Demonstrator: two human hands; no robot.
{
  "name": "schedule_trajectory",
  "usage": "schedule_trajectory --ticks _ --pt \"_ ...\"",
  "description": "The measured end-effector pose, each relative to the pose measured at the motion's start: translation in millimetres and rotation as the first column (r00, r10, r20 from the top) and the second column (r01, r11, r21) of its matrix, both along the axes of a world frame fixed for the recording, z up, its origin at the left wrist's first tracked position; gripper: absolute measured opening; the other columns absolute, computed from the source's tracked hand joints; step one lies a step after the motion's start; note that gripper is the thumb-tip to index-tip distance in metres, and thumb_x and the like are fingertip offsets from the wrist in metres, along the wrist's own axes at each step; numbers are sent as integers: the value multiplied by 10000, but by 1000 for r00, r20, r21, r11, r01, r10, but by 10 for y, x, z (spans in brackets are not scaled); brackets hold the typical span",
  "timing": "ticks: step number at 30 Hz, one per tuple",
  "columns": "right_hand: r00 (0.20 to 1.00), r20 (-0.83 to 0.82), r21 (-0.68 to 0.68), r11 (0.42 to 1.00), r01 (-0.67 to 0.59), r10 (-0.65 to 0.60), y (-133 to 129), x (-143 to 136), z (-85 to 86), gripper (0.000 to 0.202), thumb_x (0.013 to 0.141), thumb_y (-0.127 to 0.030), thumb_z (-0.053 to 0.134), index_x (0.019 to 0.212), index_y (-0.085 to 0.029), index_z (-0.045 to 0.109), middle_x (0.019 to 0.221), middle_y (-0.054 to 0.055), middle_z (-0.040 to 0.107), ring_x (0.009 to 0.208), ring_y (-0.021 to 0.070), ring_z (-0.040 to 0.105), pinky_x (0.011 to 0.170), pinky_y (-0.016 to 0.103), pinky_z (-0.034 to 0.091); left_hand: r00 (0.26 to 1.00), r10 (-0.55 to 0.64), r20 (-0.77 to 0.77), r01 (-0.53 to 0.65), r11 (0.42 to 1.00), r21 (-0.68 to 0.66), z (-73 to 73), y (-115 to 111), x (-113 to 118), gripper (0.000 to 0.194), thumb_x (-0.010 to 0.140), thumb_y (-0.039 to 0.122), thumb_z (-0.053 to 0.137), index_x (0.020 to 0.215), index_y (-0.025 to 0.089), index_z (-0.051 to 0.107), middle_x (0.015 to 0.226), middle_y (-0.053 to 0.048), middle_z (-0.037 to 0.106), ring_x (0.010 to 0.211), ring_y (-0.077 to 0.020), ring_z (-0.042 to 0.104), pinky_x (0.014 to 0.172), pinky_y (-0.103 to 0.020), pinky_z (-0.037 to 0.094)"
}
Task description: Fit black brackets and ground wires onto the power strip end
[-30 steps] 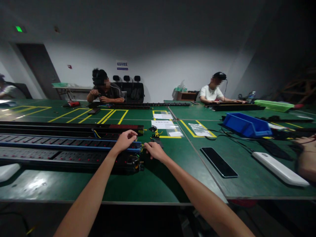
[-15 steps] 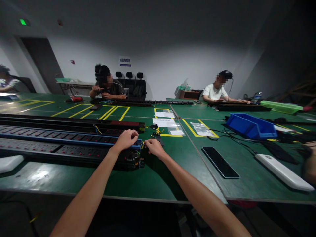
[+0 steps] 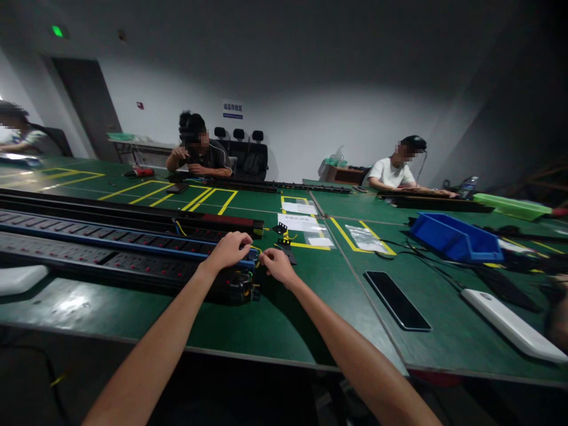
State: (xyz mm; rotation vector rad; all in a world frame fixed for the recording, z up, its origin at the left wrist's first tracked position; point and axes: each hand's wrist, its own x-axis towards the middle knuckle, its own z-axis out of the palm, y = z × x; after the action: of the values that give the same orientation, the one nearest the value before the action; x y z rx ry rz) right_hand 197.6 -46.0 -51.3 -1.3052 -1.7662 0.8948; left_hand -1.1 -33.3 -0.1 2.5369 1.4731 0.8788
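Observation:
Long black power strips with rows of sockets lie side by side across the left of the table. My left hand (image 3: 229, 249), fingers curled, rests on the end of the blue-edged power strip (image 3: 177, 249). At that strip's open end, my right hand (image 3: 277, 264) is closed in a pinch at a thin yellow-green wire (image 3: 259, 255). The fingertips hide most of the wire. Nearest me, another power strip (image 3: 146, 269) has its end open, with small parts showing. Behind my right hand lies a small black bracket (image 3: 286, 251).
A black phone (image 3: 397, 300) and a white power bank (image 3: 510, 324) lie to the right, before a blue bin (image 3: 457, 236) and cables. Paper sheets (image 3: 302, 222) lie mid-table. Co-workers sit across the table; part of another person shows at the right edge.
The view has tilted and shifted slightly. Both my hands stay at the end of the blue-edged strip, with hardly any change in their grip.

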Motion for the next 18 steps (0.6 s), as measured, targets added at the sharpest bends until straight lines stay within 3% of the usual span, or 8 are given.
schedule_trajectory --ticks 18 --pt "1000 -3 16 1000 -8 8 -7 13 -19 151 872 -251 536 772 -181 624 694 -25 622 465 92 575 462 187 413 995 -81 -65 81 997 -9 70 -87 16 116 780 225 648 875 202 710 920 -42 718 873 -200 652 820 -302 499"
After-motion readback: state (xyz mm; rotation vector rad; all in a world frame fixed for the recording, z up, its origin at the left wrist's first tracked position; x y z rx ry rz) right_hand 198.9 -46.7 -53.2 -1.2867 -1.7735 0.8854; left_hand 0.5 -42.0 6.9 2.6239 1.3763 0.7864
